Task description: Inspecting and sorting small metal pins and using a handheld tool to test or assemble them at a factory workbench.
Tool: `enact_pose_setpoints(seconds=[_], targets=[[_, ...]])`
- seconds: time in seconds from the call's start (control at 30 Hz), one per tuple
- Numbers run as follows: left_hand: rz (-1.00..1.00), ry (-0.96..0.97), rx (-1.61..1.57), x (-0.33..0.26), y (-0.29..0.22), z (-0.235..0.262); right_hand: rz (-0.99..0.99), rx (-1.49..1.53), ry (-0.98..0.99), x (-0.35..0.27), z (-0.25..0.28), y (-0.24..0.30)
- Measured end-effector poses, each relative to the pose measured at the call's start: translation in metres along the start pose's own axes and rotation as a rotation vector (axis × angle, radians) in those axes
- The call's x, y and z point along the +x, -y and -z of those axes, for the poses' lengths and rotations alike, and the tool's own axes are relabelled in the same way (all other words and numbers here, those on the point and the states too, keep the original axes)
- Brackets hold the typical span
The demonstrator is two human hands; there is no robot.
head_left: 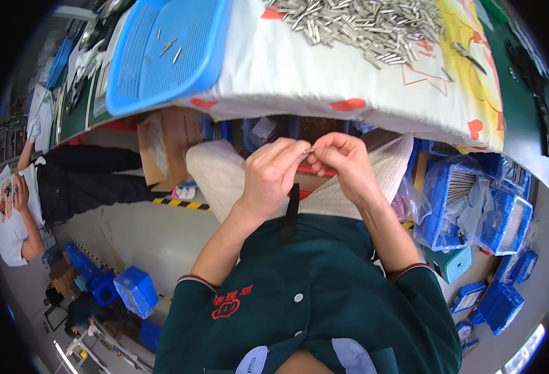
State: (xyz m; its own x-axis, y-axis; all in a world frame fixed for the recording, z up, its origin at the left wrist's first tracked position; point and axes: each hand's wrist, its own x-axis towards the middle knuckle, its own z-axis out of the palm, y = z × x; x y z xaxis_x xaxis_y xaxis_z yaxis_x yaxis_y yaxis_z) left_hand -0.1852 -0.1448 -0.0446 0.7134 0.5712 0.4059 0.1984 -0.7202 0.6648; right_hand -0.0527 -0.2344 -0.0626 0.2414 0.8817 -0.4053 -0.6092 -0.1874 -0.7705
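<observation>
My left hand (271, 173) and my right hand (347, 167) meet in front of the table edge, above my lap. Both are closed in a pinch, thumb against fingertips, on a small shiny metal piece (309, 150). Most of it is covered by the fingertips, so its exact kind does not show. Beyond the hands, a heap of small silvery metal pins (365, 30) lies on the table's far right part. A shallow blue plastic tray (217, 59) sits at the far left, with several slim metal pins (176, 55) scattered on its ribbed floor.
A white patterned cloth (274, 75) covers the table. A small dark-handled tool (469, 58) lies right of the heap. Blue bins (435, 202) and plastic bags stand at the right; a cardboard box (184, 146) is under the table. Another person (22, 206) stands at the left.
</observation>
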Motion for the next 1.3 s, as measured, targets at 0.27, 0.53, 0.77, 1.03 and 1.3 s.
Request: enact_pose_setpoints(seconds=[0.27,0.53,0.77,1.03,1.3], targets=[[-0.193,-0.092,0.178,0.056,-0.002,0.023,1.003,-0.814,-0.715,-0.006,0.063,0.122],[-0.198,-0.057,0.184,0.091,0.012,0.01,0.982,-1.781,-0.833,0.042,0.163,0.193],[-0.213,0.024,0.208,0.102,0.025,-0.007,1.018,-1.861,-0.617,0.071,0.191,0.213],[-0.291,0.048,0.295,0.099,0.028,0.0,1.07,0.111,-0.107,0.03,0.082,0.177],[-0.335,0.09,0.346,0.09,0.017,0.003,0.874,0.409,0.054,0.049,-0.01,0.101]])
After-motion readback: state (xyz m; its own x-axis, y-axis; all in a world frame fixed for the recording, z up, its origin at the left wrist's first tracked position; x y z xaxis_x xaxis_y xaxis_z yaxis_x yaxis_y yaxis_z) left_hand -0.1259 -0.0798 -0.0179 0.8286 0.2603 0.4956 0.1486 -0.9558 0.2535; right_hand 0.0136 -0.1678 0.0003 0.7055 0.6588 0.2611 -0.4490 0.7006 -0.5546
